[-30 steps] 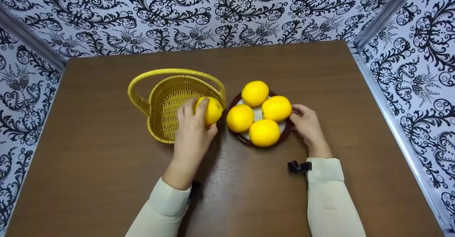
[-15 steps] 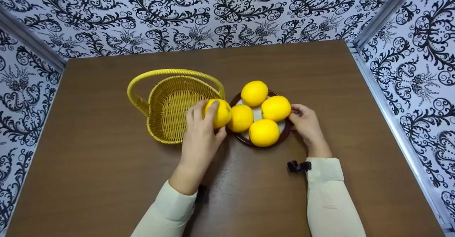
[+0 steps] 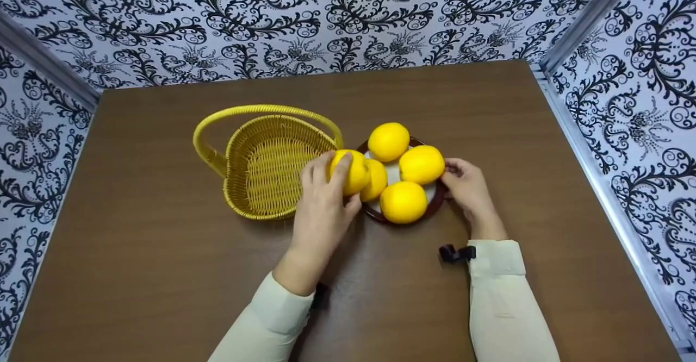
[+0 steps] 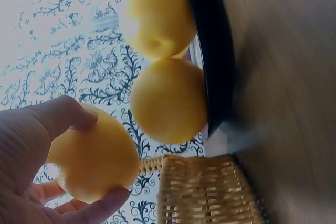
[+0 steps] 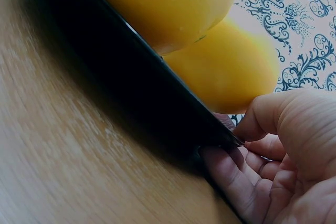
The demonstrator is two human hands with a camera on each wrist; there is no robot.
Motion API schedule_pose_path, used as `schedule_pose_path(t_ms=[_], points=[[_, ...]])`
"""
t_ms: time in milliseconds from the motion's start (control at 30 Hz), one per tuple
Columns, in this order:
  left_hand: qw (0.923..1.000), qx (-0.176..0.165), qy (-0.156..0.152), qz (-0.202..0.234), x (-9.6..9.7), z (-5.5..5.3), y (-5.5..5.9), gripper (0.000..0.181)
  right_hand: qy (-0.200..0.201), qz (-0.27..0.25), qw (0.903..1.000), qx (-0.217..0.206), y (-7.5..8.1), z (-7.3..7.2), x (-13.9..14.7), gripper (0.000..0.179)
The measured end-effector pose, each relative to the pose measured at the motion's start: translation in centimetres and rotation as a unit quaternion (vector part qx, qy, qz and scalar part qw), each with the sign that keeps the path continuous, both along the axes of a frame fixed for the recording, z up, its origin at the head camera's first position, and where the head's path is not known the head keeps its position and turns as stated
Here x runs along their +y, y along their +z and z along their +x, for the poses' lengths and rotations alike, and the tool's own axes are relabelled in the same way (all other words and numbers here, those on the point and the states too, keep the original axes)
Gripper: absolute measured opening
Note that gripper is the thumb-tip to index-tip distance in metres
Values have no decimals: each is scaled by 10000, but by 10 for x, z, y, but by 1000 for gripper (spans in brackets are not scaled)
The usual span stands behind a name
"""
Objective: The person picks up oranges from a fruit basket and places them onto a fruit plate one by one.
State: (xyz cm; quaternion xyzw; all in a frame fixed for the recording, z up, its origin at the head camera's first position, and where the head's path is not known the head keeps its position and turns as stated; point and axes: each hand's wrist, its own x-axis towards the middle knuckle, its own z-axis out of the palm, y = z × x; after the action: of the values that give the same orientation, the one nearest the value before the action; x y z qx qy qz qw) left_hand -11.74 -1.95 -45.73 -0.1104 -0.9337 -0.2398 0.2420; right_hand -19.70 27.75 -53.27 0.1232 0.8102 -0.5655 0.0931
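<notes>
In the head view my left hand [image 3: 326, 201] holds a yellow lemon [image 3: 352, 174] in its fingers, raised between the basket and the plate. The left wrist view shows thumb and fingers around this lemon [image 4: 97, 153], apart from the lemons beyond. Several more lemons, one of them [image 3: 403, 203] at the front, sit on a round plate with a dark red-brown rim [image 3: 436, 205] and a pale middle. The held lemon partly hides the leftmost one [image 3: 376, 180]. My right hand [image 3: 468, 191] pinches the plate's right rim, seen closely as a dark edge [image 5: 131, 82] in the right wrist view.
A yellow wicker basket [image 3: 234, 199] with a tall arched handle [image 3: 266, 108] stands just left of the plate, no fruit visible inside. Both are on a brown wooden table [image 3: 136, 242]. Patterned black-and-white walls [image 3: 348, 19] rise behind and at both sides.
My left hand has carried the lemon rightward, from over the basket's right side to the plate's left edge. The right hand, plate and basket have stayed put.
</notes>
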Motion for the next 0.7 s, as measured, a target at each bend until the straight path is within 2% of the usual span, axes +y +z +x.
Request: schedule_pose_path(t_ms=[467,700], points=[[9974,406,-484,-359,26,-10,-3,63,24,-70,9999,-115,3,-1,1,43],[9949,431,-610,-682,37,-15,-1,63,69,-44,9998,-174,-1,-3,2,43]])
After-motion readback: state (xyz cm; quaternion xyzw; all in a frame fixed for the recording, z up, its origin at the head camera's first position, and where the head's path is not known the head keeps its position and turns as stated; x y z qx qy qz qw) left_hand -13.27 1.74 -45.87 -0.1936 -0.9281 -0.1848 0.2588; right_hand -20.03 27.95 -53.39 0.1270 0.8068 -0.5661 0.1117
